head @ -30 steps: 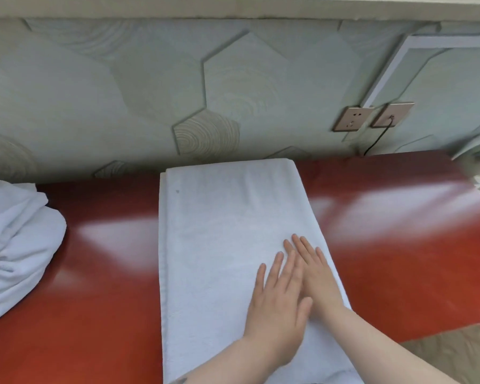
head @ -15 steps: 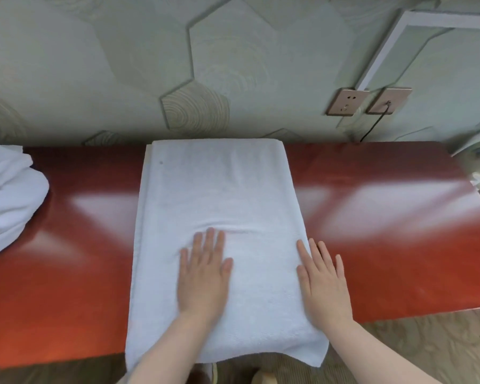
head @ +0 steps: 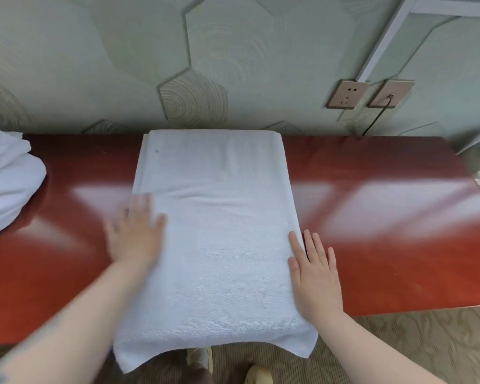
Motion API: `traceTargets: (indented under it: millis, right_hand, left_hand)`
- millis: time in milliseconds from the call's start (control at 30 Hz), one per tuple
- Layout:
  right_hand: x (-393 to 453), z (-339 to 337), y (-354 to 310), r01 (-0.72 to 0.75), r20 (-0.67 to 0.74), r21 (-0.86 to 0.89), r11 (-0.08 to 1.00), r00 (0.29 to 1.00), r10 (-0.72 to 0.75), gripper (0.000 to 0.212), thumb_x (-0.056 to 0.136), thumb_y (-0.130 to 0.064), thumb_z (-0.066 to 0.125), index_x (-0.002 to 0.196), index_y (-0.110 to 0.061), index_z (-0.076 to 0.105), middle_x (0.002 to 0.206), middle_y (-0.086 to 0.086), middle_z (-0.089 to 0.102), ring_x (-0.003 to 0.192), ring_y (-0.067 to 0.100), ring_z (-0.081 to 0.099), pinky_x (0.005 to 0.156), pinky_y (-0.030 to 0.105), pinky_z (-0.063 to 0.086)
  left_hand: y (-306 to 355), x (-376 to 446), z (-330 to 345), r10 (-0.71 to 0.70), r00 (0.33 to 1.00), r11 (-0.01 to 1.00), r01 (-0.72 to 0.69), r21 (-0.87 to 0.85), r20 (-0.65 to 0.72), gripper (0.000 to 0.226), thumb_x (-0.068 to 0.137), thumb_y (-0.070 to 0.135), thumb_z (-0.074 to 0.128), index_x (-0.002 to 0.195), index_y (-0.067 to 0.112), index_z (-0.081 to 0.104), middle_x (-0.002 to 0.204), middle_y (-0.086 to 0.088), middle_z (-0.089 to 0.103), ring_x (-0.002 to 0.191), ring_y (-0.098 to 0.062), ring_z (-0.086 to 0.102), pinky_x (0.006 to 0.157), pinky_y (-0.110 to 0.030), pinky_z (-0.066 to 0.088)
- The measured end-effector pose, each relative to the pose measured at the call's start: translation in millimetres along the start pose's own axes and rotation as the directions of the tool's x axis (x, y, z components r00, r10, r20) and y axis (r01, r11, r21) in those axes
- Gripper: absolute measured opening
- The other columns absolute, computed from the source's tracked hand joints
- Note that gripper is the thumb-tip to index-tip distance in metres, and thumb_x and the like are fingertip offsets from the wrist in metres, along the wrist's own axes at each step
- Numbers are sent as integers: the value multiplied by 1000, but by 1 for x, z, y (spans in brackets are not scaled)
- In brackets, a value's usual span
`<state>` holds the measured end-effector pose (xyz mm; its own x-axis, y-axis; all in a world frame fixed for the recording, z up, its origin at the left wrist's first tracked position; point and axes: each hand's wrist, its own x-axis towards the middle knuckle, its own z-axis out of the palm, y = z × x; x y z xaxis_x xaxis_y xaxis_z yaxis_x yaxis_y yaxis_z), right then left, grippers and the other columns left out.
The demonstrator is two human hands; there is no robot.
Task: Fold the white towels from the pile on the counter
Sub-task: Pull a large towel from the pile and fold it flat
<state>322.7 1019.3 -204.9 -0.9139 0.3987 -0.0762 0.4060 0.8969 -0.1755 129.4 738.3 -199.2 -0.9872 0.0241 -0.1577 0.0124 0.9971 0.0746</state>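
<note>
At the far left of the red counter (head: 372,245) sits one rumpled pile of towels (head: 9,178). In the middle lies one folded white towel (head: 216,231), its near end drooping over the counter's front edge. Two hands lie flat and well apart: the blurred left hand (head: 135,234) on the towel's left edge, the right hand (head: 315,273) on its right edge. A push could probably drag the overhanging end floorward. Two wall sockets (head: 347,94) at right

towel (head: 216,231) mid-counter (head: 385,245) | pile (head: 6,178) far left | sockets (head: 347,94) behind right
</note>
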Motion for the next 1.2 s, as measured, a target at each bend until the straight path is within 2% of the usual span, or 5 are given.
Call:
traceTargets:
  millis: [100, 400, 633, 800, 1200]
  right_hand:
    - [-1, 1, -2, -10, -7, 11, 1000, 1000, 10, 56, 98, -42, 6, 153, -35, 13, 160, -3, 13, 148, 10, 1, 118, 37, -2]
    - [2, -3, -5, -51, -34, -28, 998, 998, 50, 54, 98, -38, 18, 151, -30, 28, 157, 4, 26, 147, 17, 15, 117, 41, 9]
    - [-23, 1, -67, 335, 11, 6, 942, 942, -336, 57, 97, -43, 33, 152, -27, 26, 160, -3, 15, 147, 20, 16, 115, 44, 9]
    - [-20, 0, -20, -59, -104, -60, 996, 993, 52, 63, 98, -53, 17, 153, -23, 22, 159, 1, 20, 147, 20, 10, 115, 46, 6]
    - [-52, -13, -37, 318, 87, -36, 947, 945, -314, 59, 91, -39, 35, 144, -13, 42, 152, 4, 37, 142, 20, 27, 111, 40, 15]
  left_hand:
    - [-44, 21, -24, -169, 985, 985, 168, -49, -26, 56, 102, 34, 29, 153, 16, 16, 161, -7, 7, 148, -28, 2, 118, -51, 5]
    - [103, -99, 20, 554, 832, 832, -554, -26, -7, 59, 91, 42, 33, 144, 18, 39, 152, -1, 36, 141, -21, 33, 112, -40, 13]
    - [5, -94, 24, 441, 897, 897, -441, 33, 17, 61, 98, 52, 14, 151, 25, 25, 158, 4, 22, 145, -14, 10, 115, -33, -3]
    - [2, -105, 24, 326, 945, 945, -326, 17, -7, 62, 97, 53, 7, 153, 27, 11, 159, 7, 9, 146, -11, -1, 116, -31, -10]
    - [-18, -115, 17, 208, 978, 978, -207, -39, 31, 73, 80, 61, -14, 146, 29, -18, 156, 12, -16, 146, -10, -13, 119, -37, -2]
